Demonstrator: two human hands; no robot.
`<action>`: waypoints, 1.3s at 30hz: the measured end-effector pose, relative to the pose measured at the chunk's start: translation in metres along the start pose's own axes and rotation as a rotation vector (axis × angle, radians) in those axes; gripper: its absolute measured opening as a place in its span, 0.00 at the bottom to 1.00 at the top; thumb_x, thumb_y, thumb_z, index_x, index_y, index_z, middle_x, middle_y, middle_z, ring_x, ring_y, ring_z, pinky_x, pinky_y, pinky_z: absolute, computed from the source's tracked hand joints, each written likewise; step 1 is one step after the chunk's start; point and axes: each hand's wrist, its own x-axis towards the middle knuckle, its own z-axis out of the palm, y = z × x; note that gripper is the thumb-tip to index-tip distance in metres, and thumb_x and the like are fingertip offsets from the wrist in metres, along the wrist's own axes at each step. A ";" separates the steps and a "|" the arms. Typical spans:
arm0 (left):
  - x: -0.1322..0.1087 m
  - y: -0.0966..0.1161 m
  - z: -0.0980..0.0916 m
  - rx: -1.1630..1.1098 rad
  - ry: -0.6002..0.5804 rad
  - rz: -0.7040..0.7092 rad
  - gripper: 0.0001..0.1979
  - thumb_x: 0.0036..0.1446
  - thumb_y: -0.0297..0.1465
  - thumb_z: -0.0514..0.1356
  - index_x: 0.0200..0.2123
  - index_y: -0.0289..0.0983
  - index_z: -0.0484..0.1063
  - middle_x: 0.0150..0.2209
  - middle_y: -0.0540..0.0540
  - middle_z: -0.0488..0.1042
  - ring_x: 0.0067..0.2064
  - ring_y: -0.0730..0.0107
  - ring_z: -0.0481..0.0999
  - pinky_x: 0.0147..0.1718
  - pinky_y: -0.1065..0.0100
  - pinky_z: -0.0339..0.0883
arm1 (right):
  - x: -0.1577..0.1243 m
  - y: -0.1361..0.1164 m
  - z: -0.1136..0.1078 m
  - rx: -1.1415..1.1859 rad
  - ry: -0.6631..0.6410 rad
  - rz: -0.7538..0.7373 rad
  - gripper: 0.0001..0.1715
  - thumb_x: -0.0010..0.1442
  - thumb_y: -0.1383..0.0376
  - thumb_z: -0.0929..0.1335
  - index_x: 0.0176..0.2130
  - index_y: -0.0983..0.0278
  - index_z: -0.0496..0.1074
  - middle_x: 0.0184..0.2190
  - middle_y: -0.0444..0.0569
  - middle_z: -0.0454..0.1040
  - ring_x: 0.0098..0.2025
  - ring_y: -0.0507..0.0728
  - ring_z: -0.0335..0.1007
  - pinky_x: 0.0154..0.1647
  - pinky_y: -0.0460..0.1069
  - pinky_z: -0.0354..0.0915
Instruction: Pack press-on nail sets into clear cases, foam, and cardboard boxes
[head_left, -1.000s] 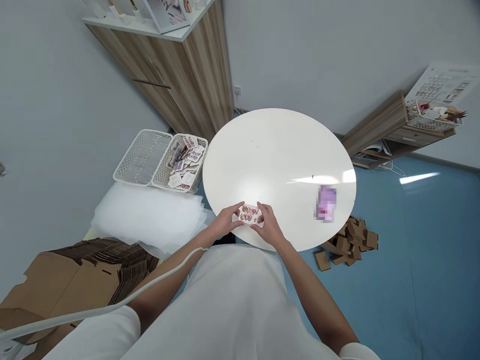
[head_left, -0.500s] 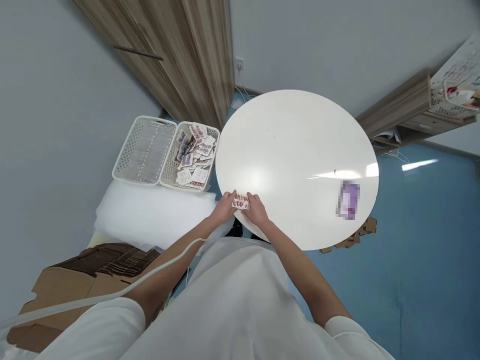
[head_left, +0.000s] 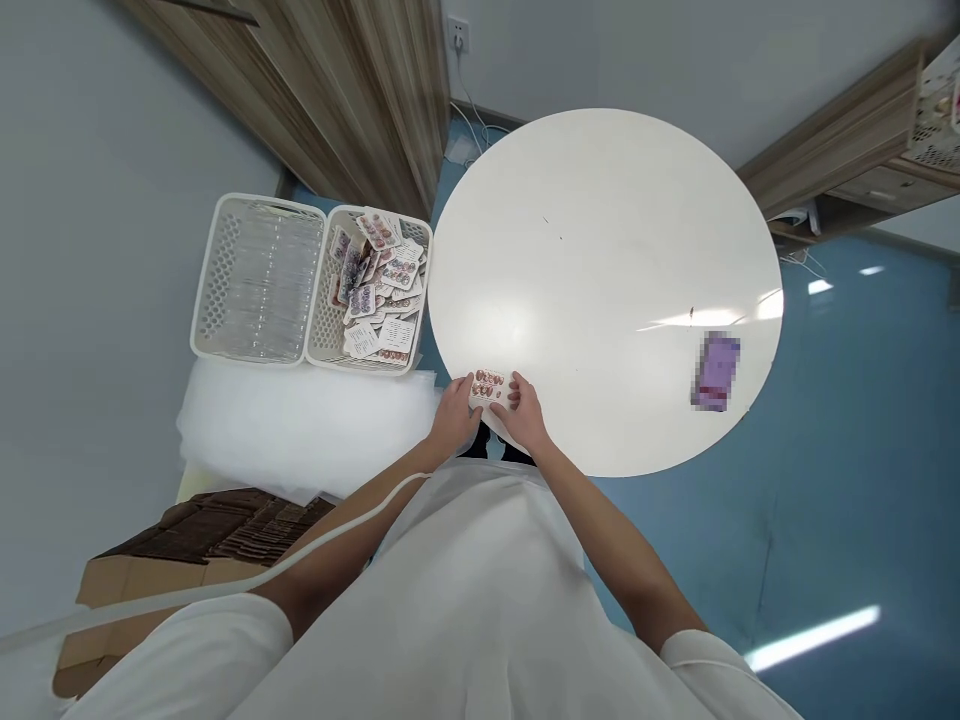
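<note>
A small white card (head_left: 492, 388) carries rows of shiny reddish-brown ovals, too small to name more exactly. It is held face up over the near edge of the round white table (head_left: 600, 260). My left hand (head_left: 454, 416) grips the card's left end, fingertips at its upper corner and thumb below. At the right end, my right hand (head_left: 525, 415) has its thumb at the lower edge and its fingers curled by the side. Left of the table, a white basket (head_left: 319, 335) holds many similar cards (head_left: 399, 270), piled loosely with some face down.
Beside the card basket stands another white basket (head_left: 214, 290) of clear plastic pieces (head_left: 274, 285). White wrapping sheets (head_left: 300, 425) and flattened cardboard (head_left: 142, 590) lie at the lower left. A blurred purple object (head_left: 716, 370) rests on the table's right side. A white cable (head_left: 322, 540) crosses my left arm.
My view has shifted, so the table and baskets sit higher in it. The right fingers have moved from the card's top to its right side, showing more of its face.
</note>
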 end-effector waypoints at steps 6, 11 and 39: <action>-0.005 0.000 0.003 -0.086 -0.013 0.023 0.28 0.52 0.30 0.52 0.57 0.34 0.51 0.56 0.38 0.57 0.57 0.55 0.55 0.53 0.53 0.51 | -0.010 -0.006 0.019 0.186 0.021 0.039 0.39 0.47 0.64 0.66 0.56 0.59 0.49 0.53 0.53 0.56 0.51 0.56 0.58 0.50 0.53 0.61; 0.016 -0.001 -0.008 -0.075 0.047 0.015 0.28 0.51 0.30 0.52 0.56 0.33 0.52 0.56 0.38 0.58 0.57 0.56 0.56 0.54 0.54 0.50 | 0.013 -0.022 0.024 0.214 0.019 0.000 0.39 0.48 0.64 0.65 0.57 0.59 0.49 0.55 0.52 0.55 0.54 0.56 0.56 0.51 0.53 0.59; 0.049 -0.007 -0.033 -0.113 0.115 -0.026 0.25 0.51 0.30 0.52 0.54 0.34 0.56 0.55 0.40 0.60 0.56 0.56 0.57 0.54 0.54 0.50 | 0.038 -0.041 0.031 0.228 0.065 -0.024 0.33 0.49 0.63 0.64 0.54 0.58 0.53 0.54 0.50 0.58 0.50 0.55 0.58 0.47 0.51 0.60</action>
